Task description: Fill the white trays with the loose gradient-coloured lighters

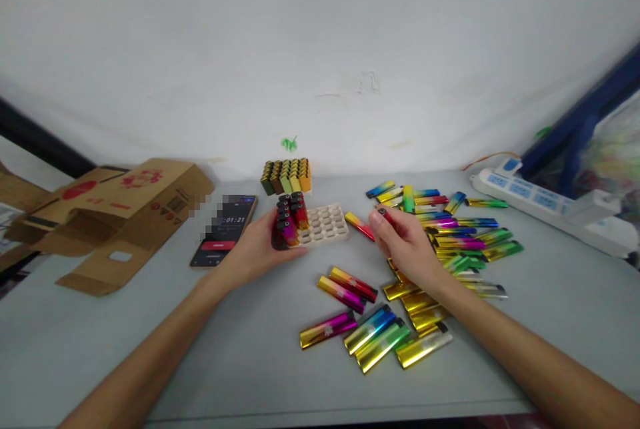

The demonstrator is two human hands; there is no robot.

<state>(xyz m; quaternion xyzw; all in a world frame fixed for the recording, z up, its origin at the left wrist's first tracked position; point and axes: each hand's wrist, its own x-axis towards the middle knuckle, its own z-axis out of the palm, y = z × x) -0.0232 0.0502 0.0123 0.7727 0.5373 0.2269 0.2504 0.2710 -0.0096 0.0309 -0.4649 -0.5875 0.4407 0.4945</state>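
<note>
My left hand (263, 242) is closed around the left end of a cream plastic tray (327, 237) with rows of slots. Red and magenta lighters (290, 215) stand upright in the slots at that end, black tops up; the slots to the right hold none. My right hand (405, 242) pinches a lighter (382, 211) with a red body and dark top, mostly hidden by the fingers. Just left of that hand a red and yellow lighter (359, 225) lies on the table. Nearer to me lie several loose lighters, among them a purple and gold one (327, 330).
Many shiny lighters (457, 232) lie heaped right of my right hand. Behind the tray stands a block of upright lighters (287, 175). A phone (225, 229) and an open cardboard box (135, 215) are left. A white power strip (550, 205) lies far right by the wall.
</note>
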